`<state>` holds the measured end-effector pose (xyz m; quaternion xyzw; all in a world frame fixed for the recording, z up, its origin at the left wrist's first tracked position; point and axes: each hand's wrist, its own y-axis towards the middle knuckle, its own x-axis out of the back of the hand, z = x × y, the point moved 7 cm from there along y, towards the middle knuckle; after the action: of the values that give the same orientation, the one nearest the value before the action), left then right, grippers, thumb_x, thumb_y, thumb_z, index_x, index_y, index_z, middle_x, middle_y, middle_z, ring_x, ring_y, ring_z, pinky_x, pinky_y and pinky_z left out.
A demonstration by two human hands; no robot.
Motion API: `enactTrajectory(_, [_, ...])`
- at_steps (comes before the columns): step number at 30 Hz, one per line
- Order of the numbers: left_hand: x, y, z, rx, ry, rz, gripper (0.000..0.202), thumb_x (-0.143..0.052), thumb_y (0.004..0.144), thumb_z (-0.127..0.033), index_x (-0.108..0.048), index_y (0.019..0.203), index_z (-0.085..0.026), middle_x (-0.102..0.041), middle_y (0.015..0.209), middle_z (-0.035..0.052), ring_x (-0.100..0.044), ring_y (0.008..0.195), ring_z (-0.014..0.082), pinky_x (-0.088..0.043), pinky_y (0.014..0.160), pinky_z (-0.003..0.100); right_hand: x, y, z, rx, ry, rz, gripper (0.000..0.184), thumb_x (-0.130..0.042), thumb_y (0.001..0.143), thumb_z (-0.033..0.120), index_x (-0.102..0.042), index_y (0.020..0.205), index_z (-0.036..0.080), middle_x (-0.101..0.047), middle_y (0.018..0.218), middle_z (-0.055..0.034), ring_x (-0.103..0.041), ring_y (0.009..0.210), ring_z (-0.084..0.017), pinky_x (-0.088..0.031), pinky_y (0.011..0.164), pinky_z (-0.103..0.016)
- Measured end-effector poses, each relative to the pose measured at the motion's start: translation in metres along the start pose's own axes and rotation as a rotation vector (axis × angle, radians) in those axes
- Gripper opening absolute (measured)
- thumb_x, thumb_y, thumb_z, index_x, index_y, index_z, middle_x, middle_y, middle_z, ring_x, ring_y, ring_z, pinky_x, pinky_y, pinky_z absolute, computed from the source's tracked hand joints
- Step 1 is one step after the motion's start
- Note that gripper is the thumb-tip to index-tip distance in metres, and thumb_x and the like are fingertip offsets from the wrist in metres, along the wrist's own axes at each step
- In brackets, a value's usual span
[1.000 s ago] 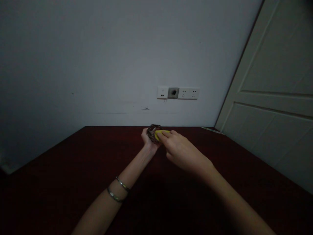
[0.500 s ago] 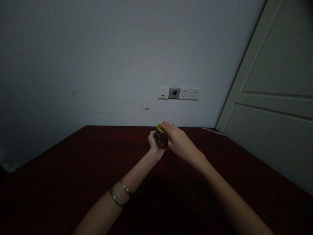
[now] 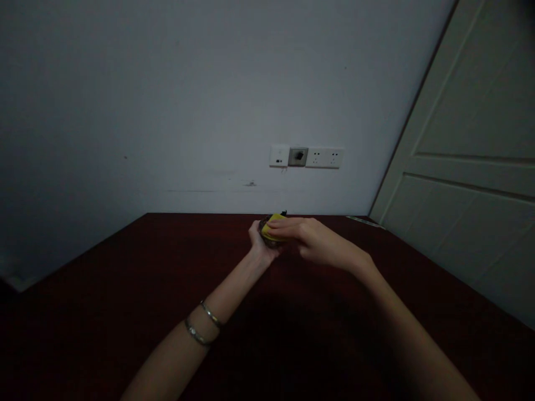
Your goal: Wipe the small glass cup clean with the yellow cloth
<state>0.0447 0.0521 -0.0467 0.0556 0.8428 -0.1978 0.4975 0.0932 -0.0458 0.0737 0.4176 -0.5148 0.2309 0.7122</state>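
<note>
My left hand [image 3: 258,240] is wrapped around a small, rounded, dark brown shiny object [image 3: 272,244], held up above the far part of the table. What kind of object it is cannot be made out. Flat against its top lies a thin yellow cloth or pad [image 3: 273,220], pressed down by the fingers of my right hand [image 3: 307,234]. A small black bit sticks up just behind the yellow piece. Most of the brown object is hidden by the pad and both hands. Two metal bangles [image 3: 203,323] circle my left forearm.
Under my arms spreads a dark red table [image 3: 167,267], its far edge against a pale wall [image 3: 188,100]. Sockets and a switch [image 3: 307,157] sit on the wall ahead. A panelled door [image 3: 472,156] stands at the right, near a thin strip [image 3: 363,221] on the table.
My right hand has turned flatter, bringing the yellow piece from the far rim across the top of the brown object. My left hand has shifted slightly left.
</note>
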Motion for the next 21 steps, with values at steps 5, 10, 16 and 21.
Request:
enactTrajectory(5, [0.000,0.002,-0.003,0.075,0.152,0.073,0.032,-0.041,0.076,-0.039,-0.060,0.071,-0.014,-0.058,0.052,0.0064,-0.054,0.039,0.0195,-0.031,0.028,0.023,0.010,-0.012,-0.019,-0.040,-0.039,0.004,0.072,-0.038,0.060,-0.011,-0.057,0.122,0.021,-0.055,0.131,-0.0044,-0.045,0.126,-0.016,-0.034,0.108,-0.037])
enactTrajectory(10, [-0.007,-0.003,-0.001,0.203,0.160,0.189,0.034,-0.041,0.074,-0.036,-0.061,0.079,-0.009,-0.063,0.062,0.0159,-0.060,0.046,0.0238,-0.028,0.028,0.019,0.016,-0.028,-0.051,-0.149,-0.042,0.003,0.069,-0.037,0.057,-0.009,-0.064,0.113,0.021,-0.062,0.123,-0.0035,-0.052,0.121,-0.017,-0.039,0.104,-0.039])
enactTrajectory(16, [-0.009,-0.006,0.002,0.292,0.223,0.262,0.033,-0.044,0.071,-0.036,-0.061,0.082,-0.010,-0.066,0.071,0.0204,-0.061,0.048,0.0247,-0.032,0.029,0.021,0.038,-0.037,-0.077,-0.298,0.041,-0.296,0.069,-0.036,0.058,-0.006,-0.061,0.118,0.020,-0.060,0.125,-0.0046,-0.054,0.118,-0.019,-0.042,0.102,-0.041])
enactTrajectory(21, [-0.002,0.002,0.015,0.361,0.382,0.256,0.039,-0.045,0.074,-0.043,-0.063,0.084,-0.010,-0.067,0.073,0.0216,-0.065,0.057,0.0292,-0.037,0.032,0.024,0.027,-0.021,-0.055,-0.128,-0.011,-0.328,0.065,-0.037,0.064,-0.006,-0.059,0.119,0.020,-0.060,0.125,-0.0057,-0.051,0.121,-0.017,-0.038,0.105,-0.043])
